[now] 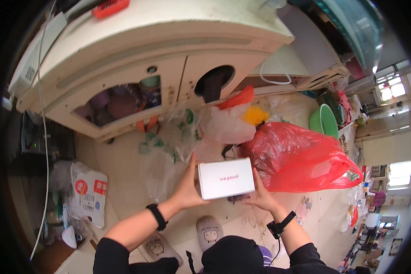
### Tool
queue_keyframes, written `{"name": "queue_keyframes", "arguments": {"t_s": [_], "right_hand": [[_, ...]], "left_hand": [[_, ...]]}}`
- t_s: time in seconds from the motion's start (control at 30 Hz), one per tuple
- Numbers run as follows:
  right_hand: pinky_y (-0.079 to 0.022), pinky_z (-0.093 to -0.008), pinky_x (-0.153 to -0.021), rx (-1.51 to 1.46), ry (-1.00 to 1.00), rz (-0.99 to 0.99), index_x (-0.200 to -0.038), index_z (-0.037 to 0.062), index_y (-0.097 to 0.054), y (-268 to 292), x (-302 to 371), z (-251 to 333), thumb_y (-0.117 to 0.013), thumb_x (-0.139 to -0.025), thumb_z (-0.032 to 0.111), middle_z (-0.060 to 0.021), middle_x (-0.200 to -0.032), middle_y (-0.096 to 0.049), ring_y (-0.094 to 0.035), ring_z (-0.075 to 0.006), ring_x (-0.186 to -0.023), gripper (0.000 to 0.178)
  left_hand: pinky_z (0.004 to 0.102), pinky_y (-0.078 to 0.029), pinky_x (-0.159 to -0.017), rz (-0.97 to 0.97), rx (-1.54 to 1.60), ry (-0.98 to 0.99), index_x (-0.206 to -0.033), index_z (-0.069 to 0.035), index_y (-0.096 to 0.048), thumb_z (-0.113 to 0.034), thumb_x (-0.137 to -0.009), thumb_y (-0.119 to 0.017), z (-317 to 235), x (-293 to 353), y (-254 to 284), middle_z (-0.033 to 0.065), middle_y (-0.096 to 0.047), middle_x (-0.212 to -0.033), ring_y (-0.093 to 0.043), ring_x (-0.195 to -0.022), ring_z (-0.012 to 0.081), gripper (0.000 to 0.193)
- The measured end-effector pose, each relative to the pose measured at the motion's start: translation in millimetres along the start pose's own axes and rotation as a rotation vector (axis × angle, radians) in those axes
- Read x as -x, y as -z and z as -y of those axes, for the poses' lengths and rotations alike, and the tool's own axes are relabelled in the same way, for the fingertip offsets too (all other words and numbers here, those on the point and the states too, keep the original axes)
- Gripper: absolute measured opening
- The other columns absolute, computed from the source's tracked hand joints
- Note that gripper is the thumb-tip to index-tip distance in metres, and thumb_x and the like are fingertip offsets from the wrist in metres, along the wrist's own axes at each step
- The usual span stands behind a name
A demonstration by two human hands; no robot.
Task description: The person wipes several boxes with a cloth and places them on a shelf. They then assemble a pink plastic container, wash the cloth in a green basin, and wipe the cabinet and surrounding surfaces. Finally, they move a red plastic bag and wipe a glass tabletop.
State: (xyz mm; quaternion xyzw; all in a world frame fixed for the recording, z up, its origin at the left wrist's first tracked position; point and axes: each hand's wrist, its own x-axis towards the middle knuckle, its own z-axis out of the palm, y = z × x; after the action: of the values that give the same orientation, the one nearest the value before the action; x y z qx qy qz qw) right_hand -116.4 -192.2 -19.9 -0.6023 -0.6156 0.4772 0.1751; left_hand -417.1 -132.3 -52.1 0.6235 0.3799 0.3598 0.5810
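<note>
A small white cardboard box (226, 187) with a short line of red print is held up in front of me, above the tiled floor. My left hand (190, 189) grips its left side, thumb pointing up along the edge. On the opposite side my right hand (262, 194) presses against the box's right edge and lower corner. Fingers under the box are hidden. Just beyond it lie crumpled clear plastic bags (178, 128) with green print, and to the right a large red plastic bag (297, 157).
A cream cabinet (169, 59) with two doors stands ahead. A white printed bag (89, 194) lies at left. Beside the red bag are a yellow bag (255, 115) and a green basin (324, 119). Slippers (209, 232) are on the floor below. A white cable (42, 114) hangs at left.
</note>
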Motion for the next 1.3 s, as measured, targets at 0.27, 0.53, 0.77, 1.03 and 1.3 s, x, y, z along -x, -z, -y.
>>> {"name": "queue_keyframes", "arguments": {"t_s": [0.27, 0.53, 0.77, 1.03, 1.3], "right_hand": [[-0.034, -0.0406, -0.108, -0.261, 0.093, 0.131, -0.137, 0.0037, -0.043, 19, -3, 64, -0.088, -0.055, 0.007, -0.0104, -0.136, -0.048, -0.042, -0.0239, -0.127, 0.094], [-0.043, -0.0347, -0.098, -0.785, 0.185, -0.613, -0.135, 0.0032, -0.041, 46, -11, 67, -0.081, -0.067, 0.002, -0.0089, -0.128, -0.051, -0.048, -0.0217, -0.118, 0.079], [-0.043, -0.0346, -0.095, -0.614, 0.296, -1.248, -0.141, 0.0053, -0.024, 128, -72, 65, -0.076, -0.069, -0.007, -0.0114, -0.132, -0.042, -0.045, -0.023, -0.117, 0.089], [-0.05, -0.0418, -0.085, -0.523, 0.187, -1.153, -0.142, 0.006, -0.014, 292, -204, 14, -0.078, -0.071, 0.001, -0.0142, -0.125, -0.046, -0.051, -0.0265, -0.112, 0.096], [-0.039, -0.062, -0.094, -0.38, -0.275, -0.855, -0.146, 0.0189, -0.005, 279, -283, 57, -0.083, -0.07, 0.021, -0.0092, -0.144, -0.034, -0.039, -0.0303, -0.13, 0.109]], "left_hand": [[0.0447, -0.028, -0.111, 0.277, 0.104, -0.096, -0.148, -0.017, 0.022, -0.023, -0.058, -0.089, -112, -44, 47, 0.0234, -0.024, -0.149, -0.027, -0.139, 0.0345, 0.144], [0.0579, -0.031, -0.107, -0.089, -0.462, -0.391, -0.151, -0.01, -0.014, -0.017, -0.062, -0.087, -173, -65, 67, 0.0211, -0.014, -0.152, -0.019, -0.142, 0.0389, 0.115], [0.0552, 0.006, -0.114, -0.567, -1.335, -0.347, -0.149, -0.013, -0.029, -0.019, -0.06, -0.081, -203, -76, 130, 0.0152, -0.017, -0.157, -0.014, -0.146, 0.0288, 0.103], [0.0545, 0.005, -0.115, -0.494, -1.677, -0.277, -0.15, -0.009, -0.023, -0.02, -0.071, -0.068, -212, -80, 162, 0.0102, -0.018, -0.157, -0.014, -0.147, 0.0229, 0.091], [0.0538, 0.009, -0.115, -0.421, -1.487, -0.222, -0.15, -0.01, -0.025, -0.018, -0.076, -0.06, -222, -74, 162, 0.0066, -0.021, -0.157, -0.018, -0.146, 0.0203, 0.082]]}}
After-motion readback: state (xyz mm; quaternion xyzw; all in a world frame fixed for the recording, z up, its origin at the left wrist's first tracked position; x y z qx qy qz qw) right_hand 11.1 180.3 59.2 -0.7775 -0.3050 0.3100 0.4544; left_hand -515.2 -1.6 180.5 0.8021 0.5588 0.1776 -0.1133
